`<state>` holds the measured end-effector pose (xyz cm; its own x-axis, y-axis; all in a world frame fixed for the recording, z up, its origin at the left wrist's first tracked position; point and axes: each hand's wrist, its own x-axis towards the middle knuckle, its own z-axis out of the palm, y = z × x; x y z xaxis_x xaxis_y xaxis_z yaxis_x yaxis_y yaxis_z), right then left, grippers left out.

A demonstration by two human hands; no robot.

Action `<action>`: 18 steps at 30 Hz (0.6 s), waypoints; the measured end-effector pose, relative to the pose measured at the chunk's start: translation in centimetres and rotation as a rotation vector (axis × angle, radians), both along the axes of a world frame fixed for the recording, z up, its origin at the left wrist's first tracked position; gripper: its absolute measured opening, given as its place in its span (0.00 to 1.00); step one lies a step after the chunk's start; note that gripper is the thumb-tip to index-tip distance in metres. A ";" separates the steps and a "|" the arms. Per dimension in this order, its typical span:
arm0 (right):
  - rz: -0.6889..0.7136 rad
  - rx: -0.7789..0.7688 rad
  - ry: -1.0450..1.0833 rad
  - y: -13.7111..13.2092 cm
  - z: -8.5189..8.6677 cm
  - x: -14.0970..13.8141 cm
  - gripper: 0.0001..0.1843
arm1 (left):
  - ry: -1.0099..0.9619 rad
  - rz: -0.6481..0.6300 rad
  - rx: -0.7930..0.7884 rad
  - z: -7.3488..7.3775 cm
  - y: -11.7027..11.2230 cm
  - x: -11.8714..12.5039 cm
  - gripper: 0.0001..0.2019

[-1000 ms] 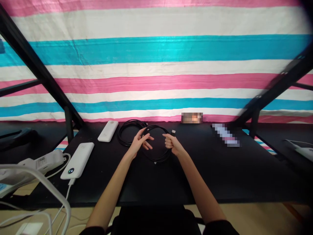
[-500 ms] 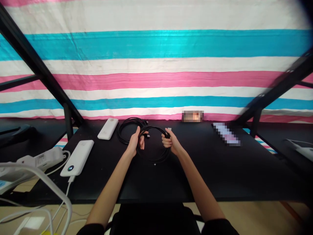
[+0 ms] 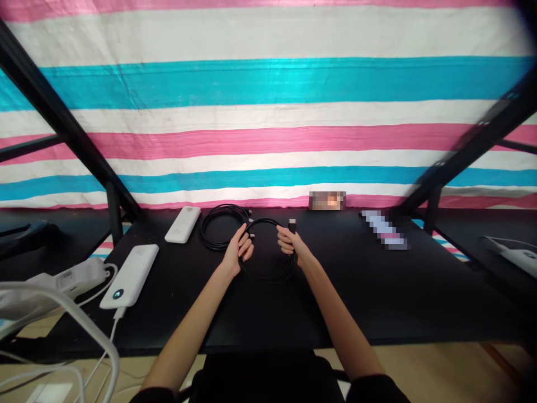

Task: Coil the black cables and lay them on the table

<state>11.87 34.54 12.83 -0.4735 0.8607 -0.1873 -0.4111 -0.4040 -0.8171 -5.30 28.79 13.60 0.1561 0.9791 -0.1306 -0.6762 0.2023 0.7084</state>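
A coiled black cable (image 3: 268, 278) is held between my two hands above the black table. My left hand (image 3: 240, 249) has its fingers curled round the left side of the loop. On the right side, my right hand (image 3: 290, 242) grips the coil, and a plug (image 3: 292, 225) with a pale metal end sticks up beyond the fingers. Just behind my left hand, a second coiled black cable (image 3: 210, 244) lies on the table, its plug ends toward the right.
Two white power banks (image 3: 131, 275) lie to the left, the nearer one with a white cable plugged in. A white power strip (image 3: 71, 282) sits at the left edge. Two blurred objects are at the back right. Black frame bars and a striped sheet (image 3: 268, 112) stand behind the table (image 3: 377, 302).
My left fingers have closed round the coil, where before they were spread apart. The plug at my right hand now shows more fully. The view has shifted slightly.
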 end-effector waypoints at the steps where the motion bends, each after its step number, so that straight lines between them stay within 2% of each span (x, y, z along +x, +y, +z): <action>1: -0.013 0.007 0.008 0.0 0.0 0.0 0.27 | -0.003 0.014 0.014 0.0 0.0 0.2 0.28; 5: -0.063 0.022 0.083 -0.1 0.4 0.2 0.27 | -0.012 0.049 0.069 0.2 -0.2 0.5 0.22; 7: -0.109 0.040 0.151 0.0 0.7 0.4 0.28 | 0.040 0.089 0.145 0.3 -0.2 0.6 0.20; 9: -0.178 0.069 0.222 0.0 0.8 0.6 0.29 | 0.135 0.125 0.240 0.1 -0.2 0.7 0.22; 11: -0.250 0.100 0.279 0.0 0.8 0.8 0.30 | 0.259 0.079 0.317 -0.3 -0.3 1.0 0.26; 15: -0.314 0.137 0.311 -0.2 0.6 0.7 0.31 | 0.505 -0.086 0.309 -1.2 -0.6 2.2 0.28; 18: -0.302 0.153 0.274 -0.4 0.8 0.6 0.31 | 0.613 -0.065 0.286 -1.5 -0.7 2.9 0.26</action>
<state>12.46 34.14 13.59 -0.2109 0.9762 0.0510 -0.7026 -0.1151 -0.7022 -2.40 28.06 12.13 0.1959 0.9794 0.0490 -0.1284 -0.0239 0.9914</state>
